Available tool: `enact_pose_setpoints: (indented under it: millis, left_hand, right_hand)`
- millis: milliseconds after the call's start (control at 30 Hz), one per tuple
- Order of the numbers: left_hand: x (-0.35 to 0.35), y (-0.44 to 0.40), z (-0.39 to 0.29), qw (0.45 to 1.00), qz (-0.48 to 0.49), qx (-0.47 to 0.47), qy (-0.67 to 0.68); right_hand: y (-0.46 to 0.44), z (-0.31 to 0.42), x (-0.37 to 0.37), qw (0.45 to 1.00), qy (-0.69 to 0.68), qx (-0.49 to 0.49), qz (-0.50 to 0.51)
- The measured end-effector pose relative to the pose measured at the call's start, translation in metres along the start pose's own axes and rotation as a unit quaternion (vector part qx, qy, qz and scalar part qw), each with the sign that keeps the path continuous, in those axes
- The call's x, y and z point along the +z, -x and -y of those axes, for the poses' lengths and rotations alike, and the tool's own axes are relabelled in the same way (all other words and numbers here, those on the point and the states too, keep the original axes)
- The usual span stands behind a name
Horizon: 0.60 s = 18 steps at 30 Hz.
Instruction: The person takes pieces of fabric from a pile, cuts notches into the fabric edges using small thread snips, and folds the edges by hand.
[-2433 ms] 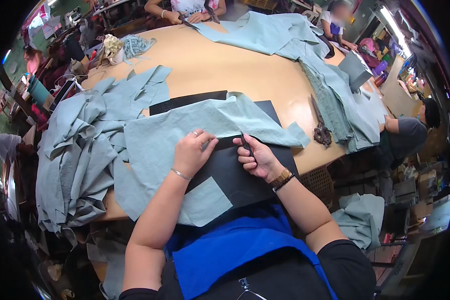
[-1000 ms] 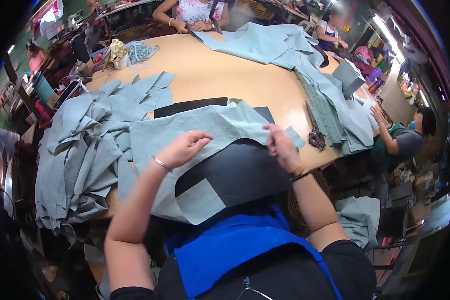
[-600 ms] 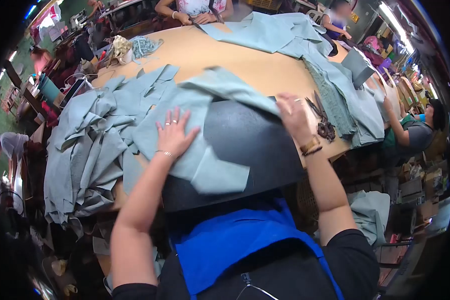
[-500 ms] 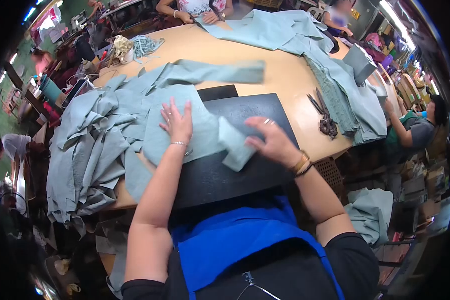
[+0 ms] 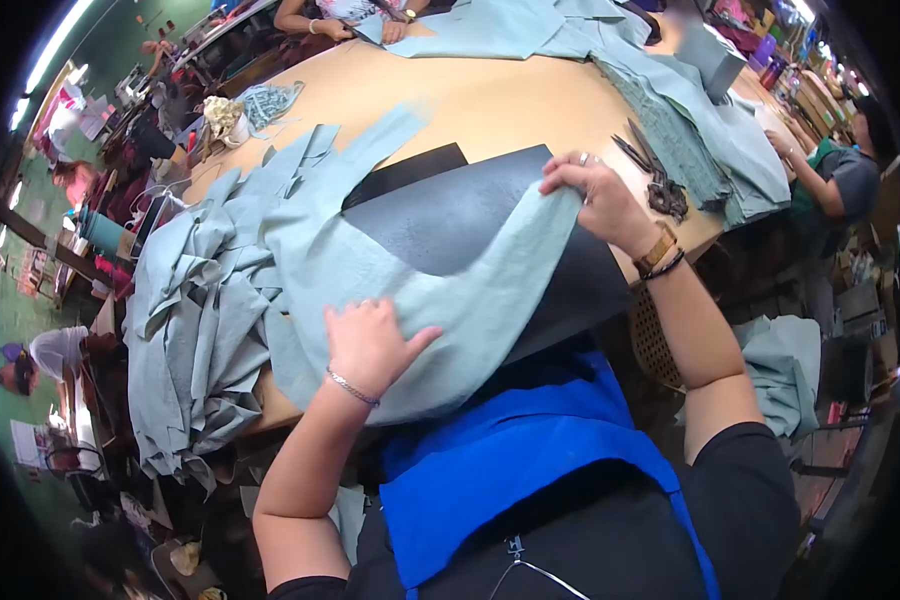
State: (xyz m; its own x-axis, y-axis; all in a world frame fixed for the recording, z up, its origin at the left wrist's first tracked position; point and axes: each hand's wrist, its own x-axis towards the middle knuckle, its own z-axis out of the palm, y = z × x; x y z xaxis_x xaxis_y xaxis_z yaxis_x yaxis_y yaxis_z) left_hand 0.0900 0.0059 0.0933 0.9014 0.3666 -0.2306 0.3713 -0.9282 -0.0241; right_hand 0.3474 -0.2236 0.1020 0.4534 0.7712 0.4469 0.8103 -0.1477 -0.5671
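Pale green cloth (image 5: 370, 275), one piece: laid over the near left of a black board (image 5: 450, 220), its right end raised, its far left arm reaching across the table (image 5: 490, 105).

Right hand (image 5: 576, 185): fingers closed on the cloth's raised end, above the board's right side.

Left hand (image 5: 372, 345): open, palm down on the cloth, fingers and thumb spread, nothing gripped.

Heap (image 5: 200, 310) of like fabric: left of the board, crumpled, hanging over the table's edge.

Scissors (image 5: 648, 165): right of the board, dark wrapped handles toward the near side.

Stack (image 5: 660, 150), same green: along the table's right side, beyond the scissors.

Apron (image 5: 545, 450), blue: worn by the person, just below the board.

Co-worker's hands (image 5: 365, 30): far edge, at more green fabric.
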Motion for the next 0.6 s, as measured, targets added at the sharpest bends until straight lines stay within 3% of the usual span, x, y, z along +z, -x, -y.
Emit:
enact_pose_setpoints:
  millis: [67, 133, 233, 300, 400, 433, 533, 600]
  left_hand:
    - [0.008, -0.012, -0.010, 0.986, -0.120, 0.110, 0.035]
    - [0.024, -0.052, -0.023, 0.931, -0.251, 0.241, 0.112]
    - [0.035, -0.087, -0.048, 0.900, -0.171, 0.337, 0.215]
    - [0.035, -0.095, -0.061, 0.912, -0.139, 0.306, 0.235]
    - [0.026, -0.102, -0.070, 0.933, -0.105, 0.251, 0.236]
    - [0.023, -0.101, -0.071, 0.941, -0.094, 0.230, 0.231]
    - [0.016, -0.102, -0.072, 0.942, -0.090, 0.235, 0.222]
    - [0.018, -0.105, -0.071, 0.942, -0.092, 0.246, 0.207]
  right_hand:
    - [-0.009, 0.008, -0.012, 0.999, -0.020, -0.020, 0.015]
    - [-0.015, 0.013, -0.021, 0.997, -0.049, -0.047, 0.025]
    - [-0.021, 0.006, -0.039, 0.997, -0.009, -0.079, 0.013]
    - [-0.024, -0.004, -0.061, 0.994, 0.058, -0.086, 0.031]
    - [-0.013, -0.010, -0.074, 0.916, 0.389, 0.000, -0.096]
    - [-0.014, -0.010, -0.076, 0.931, 0.351, -0.027, -0.098]
    - [-0.010, 0.002, -0.040, 0.974, 0.217, -0.003, 0.062]
    - [0.001, -0.005, 0.005, 0.982, 0.048, -0.004, 0.184]
